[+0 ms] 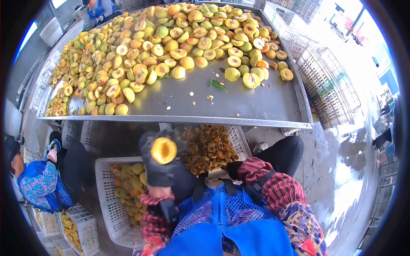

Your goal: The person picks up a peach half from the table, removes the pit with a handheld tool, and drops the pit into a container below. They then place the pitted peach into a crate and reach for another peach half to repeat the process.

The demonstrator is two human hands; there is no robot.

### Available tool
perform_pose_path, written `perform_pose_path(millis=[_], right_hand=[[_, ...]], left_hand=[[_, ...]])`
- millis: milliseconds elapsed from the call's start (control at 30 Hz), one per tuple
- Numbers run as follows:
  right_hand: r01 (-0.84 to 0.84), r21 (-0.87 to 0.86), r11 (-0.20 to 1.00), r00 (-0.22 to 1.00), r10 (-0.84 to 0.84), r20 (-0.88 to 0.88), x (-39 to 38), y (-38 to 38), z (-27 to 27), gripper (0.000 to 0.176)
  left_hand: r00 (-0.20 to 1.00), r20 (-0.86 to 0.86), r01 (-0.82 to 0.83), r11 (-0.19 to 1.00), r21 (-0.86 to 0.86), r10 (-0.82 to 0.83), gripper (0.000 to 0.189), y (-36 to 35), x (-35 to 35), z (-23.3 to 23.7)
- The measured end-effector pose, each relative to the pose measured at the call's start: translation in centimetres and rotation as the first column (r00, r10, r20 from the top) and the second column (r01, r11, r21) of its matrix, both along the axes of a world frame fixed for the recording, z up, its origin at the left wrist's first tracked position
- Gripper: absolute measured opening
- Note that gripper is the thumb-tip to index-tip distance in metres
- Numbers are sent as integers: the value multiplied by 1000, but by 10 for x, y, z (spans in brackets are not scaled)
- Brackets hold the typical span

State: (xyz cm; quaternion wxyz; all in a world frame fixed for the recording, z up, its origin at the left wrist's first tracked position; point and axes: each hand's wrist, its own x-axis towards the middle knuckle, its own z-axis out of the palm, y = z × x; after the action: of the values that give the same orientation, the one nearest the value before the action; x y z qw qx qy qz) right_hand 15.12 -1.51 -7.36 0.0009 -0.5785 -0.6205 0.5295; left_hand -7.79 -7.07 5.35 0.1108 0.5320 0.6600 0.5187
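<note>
In the head view, my left hand (pixel 164 173), in a dark glove, holds up a yellow peach half (pixel 163 150) with its hollowed cut face showing. Motion blurs that glove. My right hand (pixel 233 170), also dark-gloved, is low beside the crate of brownish-orange peach scraps (pixel 209 147); its fingers and anything in them cannot be made out. To the left of my left hand stands a white crate (pixel 104 192) with yellow peach halves (pixel 130 187) in it. Ahead, many halved peaches (pixel 141 59) are heaped on a metal table (pixel 192 109).
A green leaf (pixel 218 85) and small seeds lie on the tabletop. Stacked white crates (pixel 329 83) stand right of the table, over wet floor. One person (pixel 40 183) sits at my left; another person (pixel 100 10) is at the far left corner. More filled crates (pixel 83 228) stand behind left.
</note>
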Motion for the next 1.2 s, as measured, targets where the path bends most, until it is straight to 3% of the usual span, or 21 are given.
perform_pose_path(millis=[67, 100, 133, 167, 200, 233, 267, 300, 367, 433, 500, 600, 633, 700, 800, 900, 1000, 1033, 1067, 1133, 1200], right_hand=[[-50, -124, 991, 999, 51, 7, 9, -4, -3, 31], [-68, -172, 983, 998, 70, 8, 13, -5, -5, 31], [-88, -223, 971, 996, 93, 9, 19, -6, -7, 31], [-97, -257, 961, 995, 102, 7, 25, -8, -8, 31], [-101, -288, 952, 994, 106, 0, 31, -8, -8, 30], [-103, -316, 943, 994, 106, -6, 35, -9, -8, 30], [-99, -339, 935, 995, 100, -15, 37, -10, -8, 30], [-94, -358, 929, 995, 92, -23, 40, -9, -10, 30], [-60, -387, 920, 998, 45, -47, 42, -8, -15, 29], [-4, -423, 906, 995, -39, -93, 44, -9, -25, 29], [49, -457, 888, 982, -126, -138, 45, -7, -37, 28], [134, -511, 849, 944, -267, -196, 48, 0, -50, 27], [174, -489, 855, 931, -305, -202, 46, 0, -44, 25], [204, -579, 790, 909, -372, -188, 47, 0, -55, 25], [222, -551, 805, 906, -380, -189, 47, 12, -37, 23], [233, -547, 804, 900, -392, -192, 46, 16, -25, 22], [219, -644, 733, 811, -504, -297, 46, 20, -23, 27], [191, -635, 749, 795, -497, -348, 45, 21, -17, 29], [134, -557, 820, 804, -418, -423, 47, 20, -8, 32], [44, -368, 929, 809, -249, -532, 49, 21, 10, 37], [-9, -148, 989, 802, -81, -592, 50, 27, 26, 42]], left_hand=[[982, -137, -135, 991, 1, 134, 59, -18, -50, -19], [984, -16, -178, 984, -20, 177, 52, -27, -79, -24], [913, 387, -124, 991, -50, 133, 45, -38, -110, -35], [717, 690, -112, 993, -30, 102, 38, -47, -139, -43], [578, 811, -117, 993, -32, 94, 33, -57, -166, -54], [877, 425, -136, 964, -228, 224, 31, -78, -211, -99], [968, -72, -248, 891, -381, 239, 30, -76, -220, -108], [961, 42, -244, 911, -332, 272, 31, -77, -227, -119], [913, 272, -241, 941, -237, 302, 32, -45, -178, -67], [852, 470, -113, 956, -270, 233, 36, 8, -160, -33], [848, 525, 40, 979, -202, 74, 32, 77, -119, 5], [883, 403, 296, 952, -82, -240, 32, 186, -89, -8], [964, 60, 267, 939, -216, -260, 31, 228, -79, -17], [972, -138, 137, 935, -327, -191, 39, 272, -26, 5], [838, -542, -136, 937, -322, -65, 56, 338, -9, -47], [832, -521, -150, 826, -543, -192, 55, 349, -1, -55], [959, -133, 168, 878, -448, -251, 42, 339, -18, -56], [775, 577, 516, 785, -344, -257, 31, 329, -29, -55], [477, 814, 652, 755, -75, -331, 32, 322, -43, -72], [-115, 966, 729, 640, 241, -232, 39, 284, -35, -43], [-260, 946, 706, 631, 323, -193, 42, 246, -12, -10]])
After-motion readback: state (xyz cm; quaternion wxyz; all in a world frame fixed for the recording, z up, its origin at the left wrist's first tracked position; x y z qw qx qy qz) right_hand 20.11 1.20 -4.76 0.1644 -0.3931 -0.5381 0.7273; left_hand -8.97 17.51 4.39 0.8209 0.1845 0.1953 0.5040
